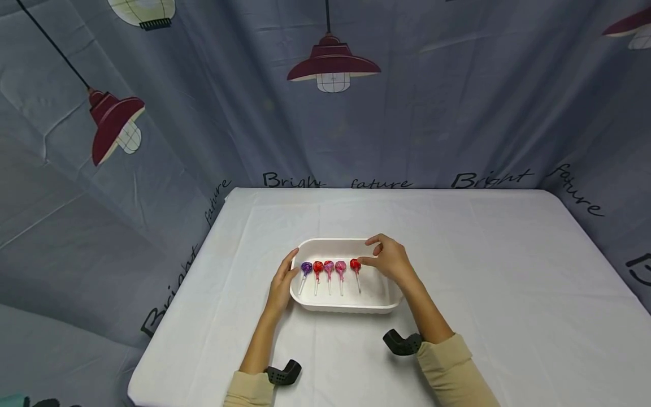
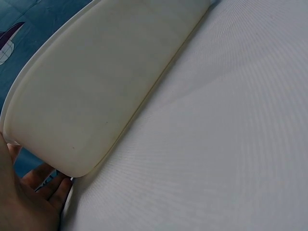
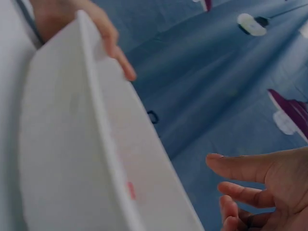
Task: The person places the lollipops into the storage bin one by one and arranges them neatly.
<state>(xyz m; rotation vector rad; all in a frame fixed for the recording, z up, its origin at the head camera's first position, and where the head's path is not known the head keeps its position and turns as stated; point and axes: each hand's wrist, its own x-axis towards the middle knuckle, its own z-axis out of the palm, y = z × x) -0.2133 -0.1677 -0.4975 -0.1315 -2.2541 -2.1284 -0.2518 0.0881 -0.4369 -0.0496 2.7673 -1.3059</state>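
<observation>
A white oblong tray (image 1: 378,291) stands on the table, with several wrapped lollipops lying side by side in it, sticks towards me. From the left come a purple one (image 1: 306,267), a red one (image 1: 317,267) and two pink ones (image 1: 334,266). After a wider gap lies another red lollipop (image 1: 355,264). My left hand (image 1: 280,287) holds the tray's left end, its fingers bent about the outer wall in the left wrist view. Over the tray's right half hovers my right hand (image 1: 390,259), thumb and fingers spread apart, the thumb tip close beside the right-hand red lollipop.
A white cloth covers the table (image 1: 483,254). Behind it hangs a grey-blue curtain (image 1: 407,124) printed with lamps and lettering. Black curved devices (image 1: 402,342) are worn at both wrists and stick out inward over the table.
</observation>
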